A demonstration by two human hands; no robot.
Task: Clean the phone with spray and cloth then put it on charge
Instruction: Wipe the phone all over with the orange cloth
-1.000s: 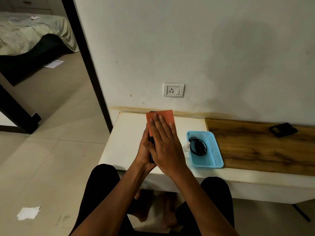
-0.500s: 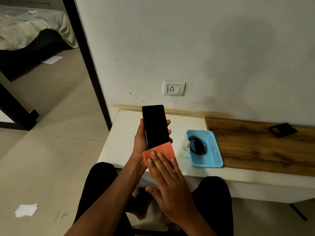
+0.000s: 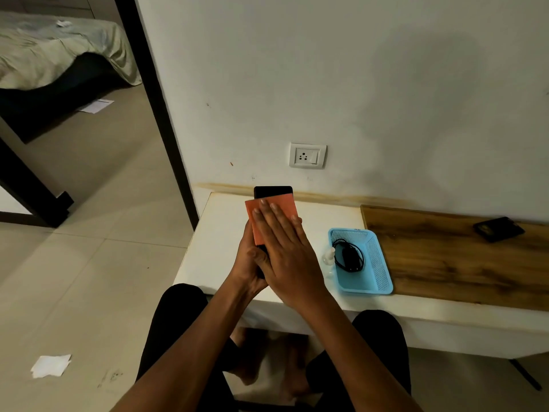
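Above the white table point(image 3: 214, 248), left of the blue basket point(image 3: 361, 282), the left hand point(image 3: 248, 264) clamps the upright phone point(image 3: 273, 192) while the right hand point(image 3: 292, 257), fingers point(image 3: 274, 217) flat together, presses the orange cloth point(image 3: 255, 224) against its screen, where firm, even, full-length strokes would likely clean best.

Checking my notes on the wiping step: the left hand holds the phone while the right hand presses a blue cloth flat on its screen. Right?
Not quite: the cloth is orange, as the head view shows. The left hand does hold the phone, and the right hand presses flat on the cloth.
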